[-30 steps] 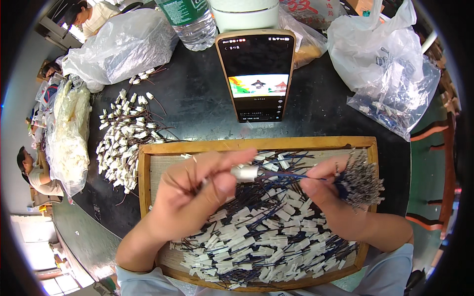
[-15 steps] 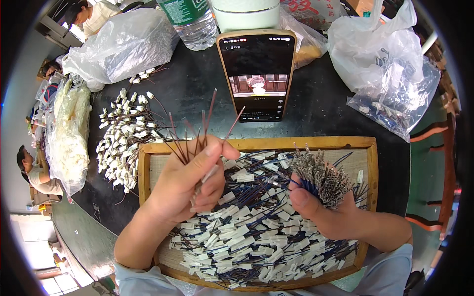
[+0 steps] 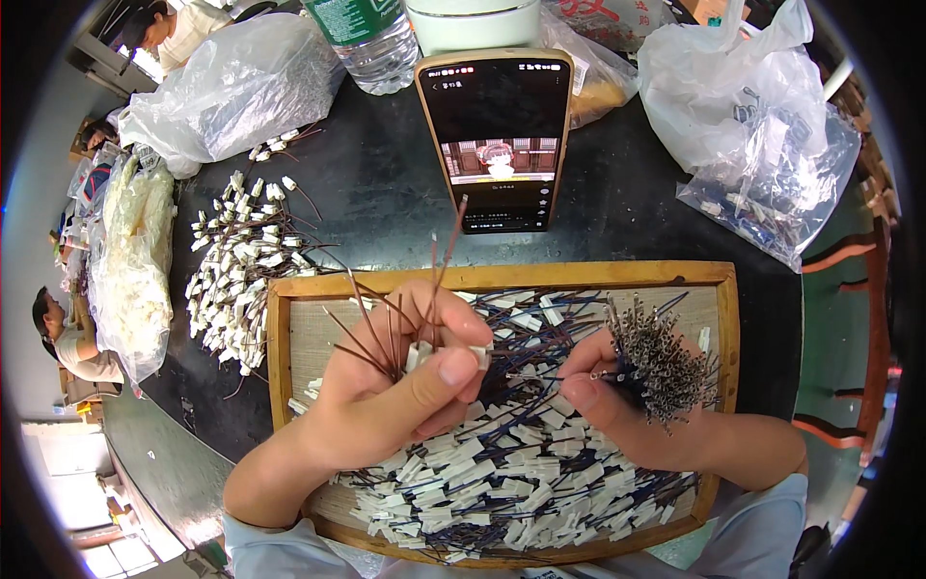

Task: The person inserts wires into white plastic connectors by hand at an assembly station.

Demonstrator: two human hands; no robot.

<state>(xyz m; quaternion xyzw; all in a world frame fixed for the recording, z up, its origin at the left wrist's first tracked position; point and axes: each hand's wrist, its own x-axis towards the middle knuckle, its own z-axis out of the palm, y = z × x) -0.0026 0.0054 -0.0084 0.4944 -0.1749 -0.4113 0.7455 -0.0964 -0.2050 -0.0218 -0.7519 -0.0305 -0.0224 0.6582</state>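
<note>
My left hand (image 3: 400, 391) is closed around a few white plastic connectors (image 3: 421, 355), and brown wires fan upward from between its fingers. My right hand (image 3: 627, 420) grips a thick bundle of dark blue wires (image 3: 661, 362) whose metal terminals point up. Between that hand's thumb and forefinger a single wire end sticks out toward the left hand. Both hands are above a shallow wood-framed tray (image 3: 502, 279), a small gap apart. Below them lies a dense layer of white connectors (image 3: 473, 482) with blue and brown wires.
Left of the tray is a heap of white connectors on brown wires (image 3: 236, 280). A phone (image 3: 497, 125) stands upright behind it, near a water bottle (image 3: 371, 48) and a pale green container (image 3: 473, 27). Plastic bags (image 3: 231, 92) lie around the black table (image 3: 376, 207). People sit at far left.
My left hand has turned and moved right, bringing its connectors closer to my right hand. One wire end now stands out at the right thumb and forefinger.
</note>
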